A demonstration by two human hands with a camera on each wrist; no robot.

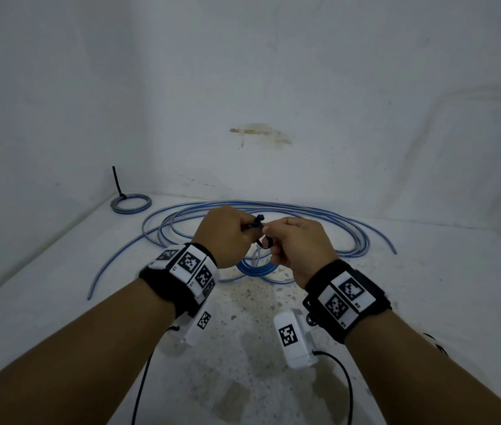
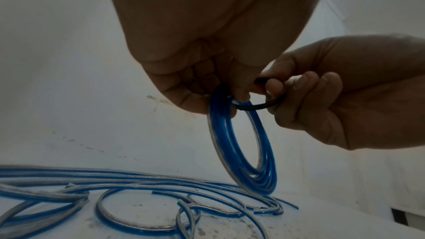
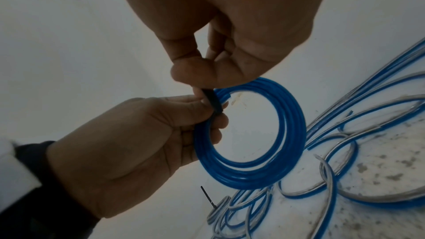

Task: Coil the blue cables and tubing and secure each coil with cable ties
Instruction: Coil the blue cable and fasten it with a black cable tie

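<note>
A small coil of blue tubing point(image 1: 255, 268) hangs below my two hands, above the white table point(image 1: 427, 286). My left hand point(image 1: 243, 231) grips the top of the coil point(image 2: 268, 161) with curled fingers point(image 2: 241, 95). A black cable tie point(image 1: 258, 226) wraps the coil beside that grip. My right hand point(image 1: 269, 240) pinches the tie point(image 3: 212, 100) between thumb and fingers, and its slack loop point(image 2: 255, 107) curls round a right fingertip. In the right wrist view the coil point(image 3: 293, 128) shows as a full ring between my left hand point(image 3: 211, 121) and right hand point(image 3: 202, 83).
Long loose loops of blue and clear tubing point(image 1: 273, 210) sprawl over the table behind and beneath the hands. A small tied coil point(image 1: 131, 204) lies at the back left corner, its black tie tail point(image 1: 117, 182) upright. White walls close the back and left.
</note>
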